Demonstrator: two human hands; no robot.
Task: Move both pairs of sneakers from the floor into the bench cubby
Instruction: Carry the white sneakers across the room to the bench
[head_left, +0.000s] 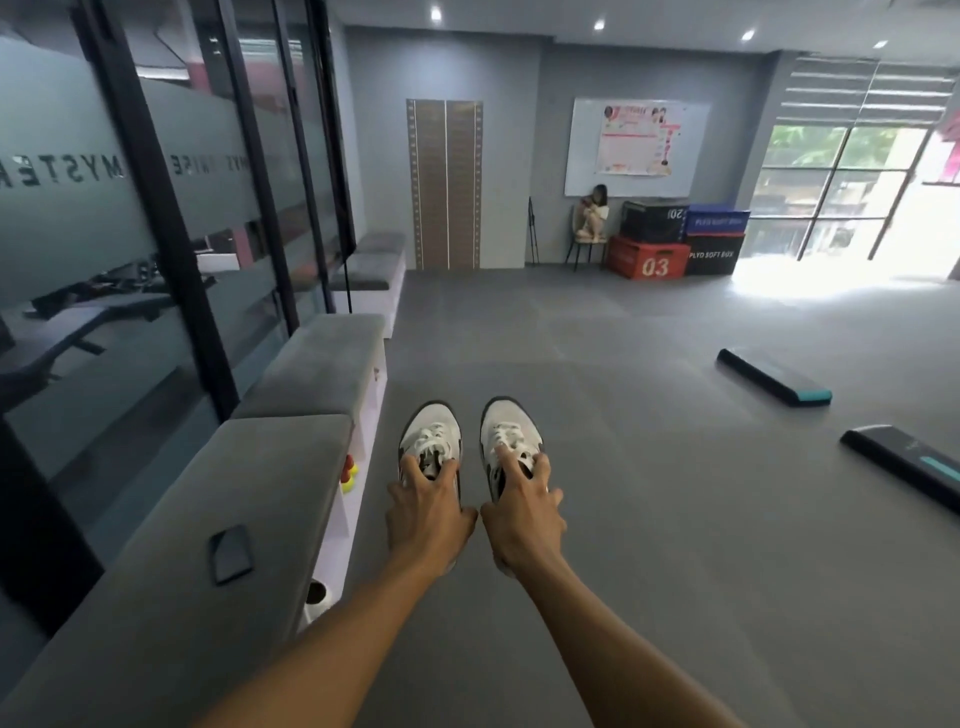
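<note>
I had my left hand (423, 512) and right hand (522, 517) each clamped on one white sneaker (430, 441) of a pair, beside the bench (291, 467); neither pair was in its cubby yet, the second pair unseen.

The two sneakers (431, 441) are white with dark grey soles and black patches. The desk (208, 519) has grey cushions over white cubbies. The floor (649, 519) is dark grey. One box (649, 257) is red with white numerals.
</note>
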